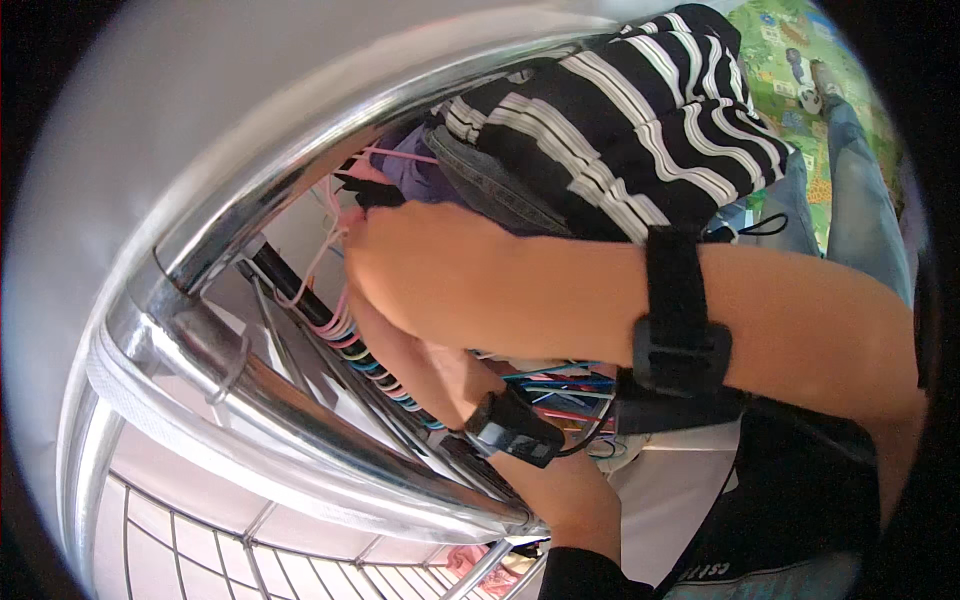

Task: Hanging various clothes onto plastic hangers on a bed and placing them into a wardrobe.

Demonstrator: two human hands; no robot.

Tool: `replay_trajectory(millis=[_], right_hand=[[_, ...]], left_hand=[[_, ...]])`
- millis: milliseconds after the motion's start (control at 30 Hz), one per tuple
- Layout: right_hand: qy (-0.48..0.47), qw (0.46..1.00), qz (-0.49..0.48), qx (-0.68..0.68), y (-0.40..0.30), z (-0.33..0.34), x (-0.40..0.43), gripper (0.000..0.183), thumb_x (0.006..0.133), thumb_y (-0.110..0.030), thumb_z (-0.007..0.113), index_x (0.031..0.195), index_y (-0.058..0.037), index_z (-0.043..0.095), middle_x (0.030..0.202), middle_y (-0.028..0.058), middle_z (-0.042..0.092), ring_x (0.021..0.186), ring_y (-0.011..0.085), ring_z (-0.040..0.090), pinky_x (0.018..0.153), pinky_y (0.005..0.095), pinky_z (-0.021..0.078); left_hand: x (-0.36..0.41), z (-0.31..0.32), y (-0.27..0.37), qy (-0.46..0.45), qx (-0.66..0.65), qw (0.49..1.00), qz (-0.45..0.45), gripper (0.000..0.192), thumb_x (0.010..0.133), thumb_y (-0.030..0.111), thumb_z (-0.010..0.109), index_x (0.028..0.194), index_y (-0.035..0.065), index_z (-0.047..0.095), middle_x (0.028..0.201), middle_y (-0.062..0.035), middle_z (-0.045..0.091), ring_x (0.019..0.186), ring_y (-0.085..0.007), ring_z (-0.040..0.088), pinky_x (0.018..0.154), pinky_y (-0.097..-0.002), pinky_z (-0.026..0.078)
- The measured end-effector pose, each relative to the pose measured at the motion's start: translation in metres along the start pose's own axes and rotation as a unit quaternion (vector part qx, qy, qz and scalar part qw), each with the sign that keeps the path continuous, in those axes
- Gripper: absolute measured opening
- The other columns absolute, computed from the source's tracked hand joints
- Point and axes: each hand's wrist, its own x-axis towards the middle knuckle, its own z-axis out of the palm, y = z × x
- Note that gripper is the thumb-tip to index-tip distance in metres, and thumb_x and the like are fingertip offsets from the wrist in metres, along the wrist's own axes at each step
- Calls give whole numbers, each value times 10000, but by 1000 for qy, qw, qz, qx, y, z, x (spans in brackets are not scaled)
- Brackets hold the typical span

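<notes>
My right hand [390, 247] reaches across to the left, bent at the wrist, and is blurred. Its fingers are mostly hidden beside a pink wire hanger [327, 244], and I cannot tell whether they grip it. Below it, my left hand [409, 356] lies along the black hanging rail [289, 281], partly covered by my right arm, with its fingers out of sight. A black strap [679, 315] wraps the right forearm, and a black device [517, 431] sits on the left wrist. Next to the right forearm hangs a black-and-white striped garment [637, 124].
Several coloured hanger hooks [364, 364] crowd the rail. A chrome tube frame [247, 390] curves round the left, above a wire rack [217, 551]. Dark denim [495, 184] and purple cloth [409, 169] hang beside the striped garment. A green patterned floor mat [776, 56] lies at upper right.
</notes>
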Motion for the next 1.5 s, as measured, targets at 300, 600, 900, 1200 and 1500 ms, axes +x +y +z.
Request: replay_trajectory(millis=[300, 600, 900, 1200, 1500], right_hand=[[65, 930, -157, -327, 21, -84, -43, 206, 791, -228, 593, 900, -55, 613, 891, 66, 548, 903, 231, 540, 751, 309, 417], [-252, 819, 194, -478, 59, -367, -291, 256, 904, -225, 561, 1072, -32, 557, 838, 181, 648, 756, 388, 641, 708, 504, 492], [388, 729, 564, 23, 195, -592, -637, 225, 898, -177, 529, 960, 26, 605, 813, 147, 674, 566, 246, 646, 456, 356, 499], [21, 857, 478, -190, 187, -670, -485, 286, 939, -239, 535, 918, 11, 673, 793, 136, 693, 623, 228, 658, 551, 337, 527], [151, 905, 347, -195, 136, -707, -341, 265, 969, -193, 468, 1047, -1, 633, 752, 86, 666, 587, 152, 626, 517, 276, 473]], left_hand=[[-37, 17, -66, 142, 285, 932, 175, 318, 981, 130, 555, 1272, 39, 463, 1181, -132, 540, 987, -242, 568, 860, -363, 472], [-148, 110, -126, -188, 302, 898, 259, 215, 918, 63, 567, 1114, -13, 520, 1019, -164, 573, 973, -300, 571, 887, -373, 448], [-157, 215, -199, -433, 388, 812, 58, 432, 953, 259, 575, 1269, -20, 479, 1226, -241, 566, 1135, -417, 541, 931, -507, 447], [-62, 196, -171, -59, 714, 690, 101, 281, 839, 162, 613, 1072, 15, 665, 1179, -166, 584, 1226, -341, 464, 1080, -477, 315], [-2, 104, -194, -234, 918, 273, -167, 841, 843, 494, 637, 1518, 108, 318, 1556, -152, 291, 1411, -374, 271, 1164, -598, 137]])
